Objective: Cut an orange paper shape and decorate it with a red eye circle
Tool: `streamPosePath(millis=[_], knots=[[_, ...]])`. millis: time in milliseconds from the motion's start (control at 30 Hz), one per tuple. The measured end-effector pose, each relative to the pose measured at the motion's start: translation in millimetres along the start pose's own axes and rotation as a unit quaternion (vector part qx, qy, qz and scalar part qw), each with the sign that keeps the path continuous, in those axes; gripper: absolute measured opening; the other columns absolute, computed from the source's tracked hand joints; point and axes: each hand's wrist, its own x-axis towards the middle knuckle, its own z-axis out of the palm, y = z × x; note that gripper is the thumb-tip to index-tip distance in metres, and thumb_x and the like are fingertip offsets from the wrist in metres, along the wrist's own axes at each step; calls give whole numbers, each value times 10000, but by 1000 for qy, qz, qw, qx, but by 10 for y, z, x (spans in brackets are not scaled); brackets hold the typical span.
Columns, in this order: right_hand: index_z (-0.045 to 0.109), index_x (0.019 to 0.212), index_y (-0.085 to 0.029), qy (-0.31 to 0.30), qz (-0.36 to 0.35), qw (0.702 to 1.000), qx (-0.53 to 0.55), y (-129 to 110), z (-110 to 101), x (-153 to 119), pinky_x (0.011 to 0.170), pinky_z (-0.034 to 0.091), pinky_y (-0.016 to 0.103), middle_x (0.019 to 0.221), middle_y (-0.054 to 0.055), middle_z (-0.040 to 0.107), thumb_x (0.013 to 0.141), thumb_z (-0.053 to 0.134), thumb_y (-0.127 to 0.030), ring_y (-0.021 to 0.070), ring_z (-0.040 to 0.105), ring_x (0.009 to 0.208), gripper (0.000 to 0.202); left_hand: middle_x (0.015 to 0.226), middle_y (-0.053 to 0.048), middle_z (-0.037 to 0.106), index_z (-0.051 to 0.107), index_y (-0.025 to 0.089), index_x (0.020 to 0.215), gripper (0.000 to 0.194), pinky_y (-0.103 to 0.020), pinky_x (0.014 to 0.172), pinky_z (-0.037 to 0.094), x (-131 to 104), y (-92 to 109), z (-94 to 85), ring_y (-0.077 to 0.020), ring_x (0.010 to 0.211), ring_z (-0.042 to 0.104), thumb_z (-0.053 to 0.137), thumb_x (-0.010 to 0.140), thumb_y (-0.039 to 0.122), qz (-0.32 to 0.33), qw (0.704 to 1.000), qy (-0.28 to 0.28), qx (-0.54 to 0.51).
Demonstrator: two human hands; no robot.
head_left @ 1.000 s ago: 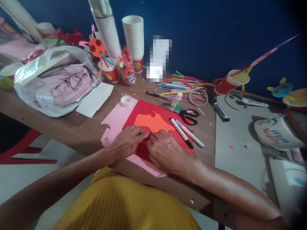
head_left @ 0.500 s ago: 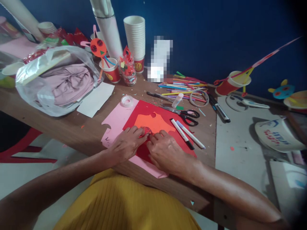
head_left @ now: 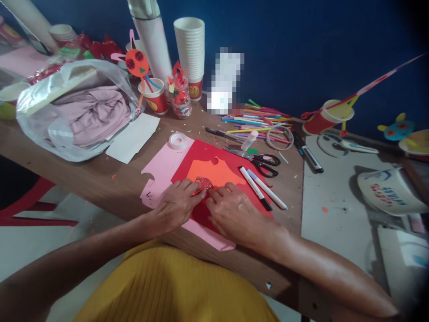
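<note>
Both my hands meet over stacked craft sheets at the table's front edge. Between their fingertips is a small red paper cutout [head_left: 204, 182] with black lash-like lines drawn on it; its lower part is hidden. My left hand [head_left: 176, 203] is closed, pressing the cutout from the left. Curled in from the right, my right hand [head_left: 233, 210] grips its other side. Under them lie an orange sheet [head_left: 219, 171], a red sheet [head_left: 191, 158] and a pink sheet [head_left: 161, 169] with a notched edge. Two slim markers [head_left: 256, 188] rest just right of my right hand.
Black-handled scissors [head_left: 264, 164], a glue stick [head_left: 250, 140] and a tape roll [head_left: 177, 140] lie beyond the sheets. Behind them are colored sticks [head_left: 256, 120], stacked paper cups [head_left: 189, 49] and a white bottle [head_left: 152, 44]. A plastic bag [head_left: 50, 134] holding cloth sits left.
The view has shifted slightly. My hands stay at the cutout with fingers barely moved, and a little more of its drawn lines shows.
</note>
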Motion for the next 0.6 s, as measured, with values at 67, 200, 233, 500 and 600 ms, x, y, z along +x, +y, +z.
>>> streamPosePath(millis=[67, 200, 233, 500, 600], knots=[[602, 949, -104, -13, 3, 1000, 17, 28, -32, -5, 752, 415, 383, 924, 140, 671, 862, 518, -191, 266, 606, 847, 150, 1065, -100, 585, 561, 164, 1153, 315, -356, 650, 376, 3, 3, -5, -229, 780, 470, 420, 872, 149, 1, 1000, 3, -1], [580, 987, -102, -41, 4, 999, 25, 61, -70, -21, 696, 423, 358, 916, 136, 661, 861, 497, -150, 252, 614, 816, 158, 1053, -103, 589, 580, 157, 1122, 293, -352, 667, 384, 0, 9, -5, -228, 813, 485, 408, 886, 132, 0, 1000, 8, 3], [573, 1001, -101, -43, 7, 999, 22, 63, -73, -25, 683, 424, 355, 921, 139, 658, 863, 494, -149, 250, 614, 804, 167, 1044, -104, 592, 583, 154, 1118, 291, -352, 666, 385, -1, 9, -5, -228, 815, 488, 408, 887, 128, 1, 1000, 9, 4], [581, 907, -119, -51, 10, 999, 0, 39, -66, 5, 664, 435, 382, 905, 137, 647, 844, 492, -123, 275, 596, 792, 109, 1050, -112, 599, 550, 123, 1173, 321, -360, 671, 404, -2, 20, -30, -233, 819, 497, 424, 878, 116, 0, 1000, 19, 1], [581, 858, -119, -51, 2, 999, -3, 34, -70, 15, 658, 429, 373, 860, 133, 646, 832, 505, -119, 270, 590, 782, 80, 1037, -115, 602, 546, 120, 1174, 332, -367, 661, 409, -2, 41, -46, -241, 818, 502, 439, 859, 121, -6, 1000, 23, -1]])
